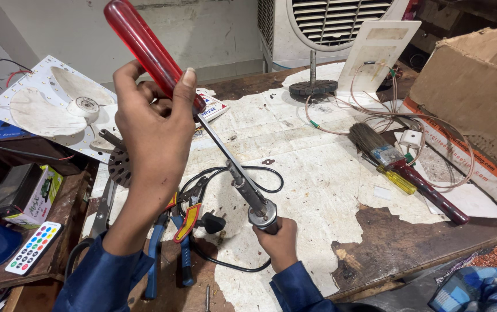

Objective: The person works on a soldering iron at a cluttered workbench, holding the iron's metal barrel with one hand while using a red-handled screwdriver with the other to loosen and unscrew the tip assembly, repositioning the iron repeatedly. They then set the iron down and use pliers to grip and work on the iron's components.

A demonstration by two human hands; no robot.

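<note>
Centrally, screwdriver (162, 63) amid bench (387, 242) clutter.

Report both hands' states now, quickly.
Left hand: closed around the red handle of a screwdriver.
Right hand: closed on the handle end of a soldering iron, screwdriver tip against it.
</note>
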